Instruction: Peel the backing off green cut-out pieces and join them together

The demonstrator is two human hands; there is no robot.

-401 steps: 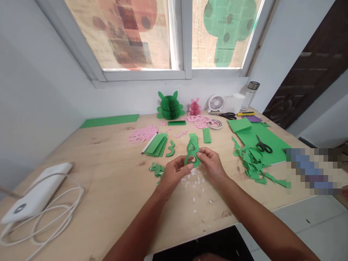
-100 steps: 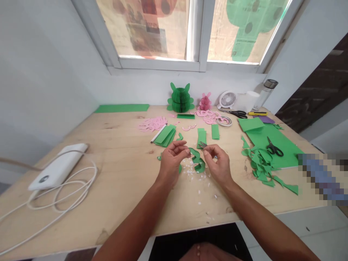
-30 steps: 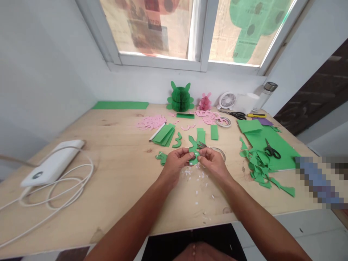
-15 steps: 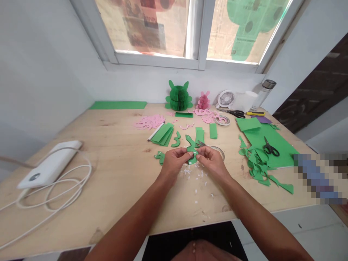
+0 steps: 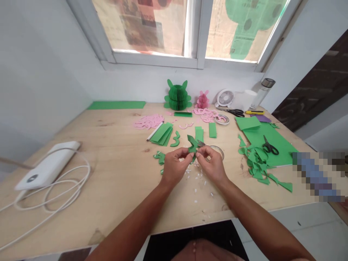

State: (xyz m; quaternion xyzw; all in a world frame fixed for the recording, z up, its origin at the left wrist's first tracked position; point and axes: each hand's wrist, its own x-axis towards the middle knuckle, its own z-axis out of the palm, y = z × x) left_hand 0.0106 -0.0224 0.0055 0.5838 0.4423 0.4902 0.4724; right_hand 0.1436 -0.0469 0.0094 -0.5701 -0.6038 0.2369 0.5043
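Observation:
Both hands meet above the middle of the wooden table. My left hand and my right hand each pinch a curved green paper cutout that stands up between the fingertips. A small metal tool shows at my right fingertips; I cannot tell what it is. Tiny white paper bits lie under the hands. A clear tape roll lies just behind my right hand.
Folded green strips, pink cutouts and green scraps lie around. Black scissors rest on a green sheet at right. A white power bank with coiled cable sits at left. Paper models, a fan and a bottle line the wall.
The cutout, which lay loosely between the hands seconds ago, is pinched by both hands and has turned more edge-on. The view has shifted slightly.

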